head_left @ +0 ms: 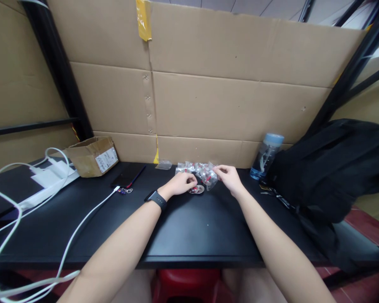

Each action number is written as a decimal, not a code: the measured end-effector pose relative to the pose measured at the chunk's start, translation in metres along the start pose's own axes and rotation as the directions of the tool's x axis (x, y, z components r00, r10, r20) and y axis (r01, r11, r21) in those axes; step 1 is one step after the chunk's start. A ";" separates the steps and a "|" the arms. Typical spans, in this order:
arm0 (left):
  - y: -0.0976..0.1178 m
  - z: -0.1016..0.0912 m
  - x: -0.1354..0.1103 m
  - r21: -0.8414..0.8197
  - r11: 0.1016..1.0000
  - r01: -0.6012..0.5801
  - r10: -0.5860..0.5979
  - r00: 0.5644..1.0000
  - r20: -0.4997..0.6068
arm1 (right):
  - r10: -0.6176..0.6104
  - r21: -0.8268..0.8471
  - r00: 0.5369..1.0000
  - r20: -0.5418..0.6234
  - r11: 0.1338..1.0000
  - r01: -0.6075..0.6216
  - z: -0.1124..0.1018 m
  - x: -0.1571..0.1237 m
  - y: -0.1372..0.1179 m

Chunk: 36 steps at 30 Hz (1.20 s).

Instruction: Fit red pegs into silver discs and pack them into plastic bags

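Note:
Several small clear plastic bags [205, 171] with silver and red bits inside lie in a heap at the back of the black table. My right hand [230, 177] pinches the edge of one bag at the heap's right side, thumb and forefinger together. At the heap's left front is my left hand [181, 184], its fingers curled down and closed. Under and beside its fingertips lie a few round silver discs [198, 190] with red on them. Whatever those fingertips hold is too small and hidden to make out. A black watch sits on my left wrist.
To the left are an opened cardboard box [91, 158], a phone [128, 175], a white power strip [47, 189] and loose white cables [74, 235]. A water bottle [267, 156] and a black backpack [331, 168] stand right. Cardboard [208, 113] walls the back.

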<state>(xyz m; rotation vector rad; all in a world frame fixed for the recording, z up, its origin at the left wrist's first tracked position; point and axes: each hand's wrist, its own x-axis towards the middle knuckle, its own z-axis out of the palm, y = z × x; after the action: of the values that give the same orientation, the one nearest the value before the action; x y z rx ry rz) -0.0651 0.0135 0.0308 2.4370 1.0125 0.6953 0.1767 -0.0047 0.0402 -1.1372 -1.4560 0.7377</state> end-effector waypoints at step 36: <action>0.011 -0.003 -0.001 0.217 0.960 -0.175 0.204 0.972 -0.119 | -0.187 -0.101 0.964 -0.188 0.980 0.170 -0.010 0.006 0.007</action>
<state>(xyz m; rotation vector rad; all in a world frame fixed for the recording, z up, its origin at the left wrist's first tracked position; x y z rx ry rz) -0.0612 0.0058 0.0388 2.7245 0.9519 0.8757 0.1884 0.0016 0.0382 -1.0930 -1.4103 0.4293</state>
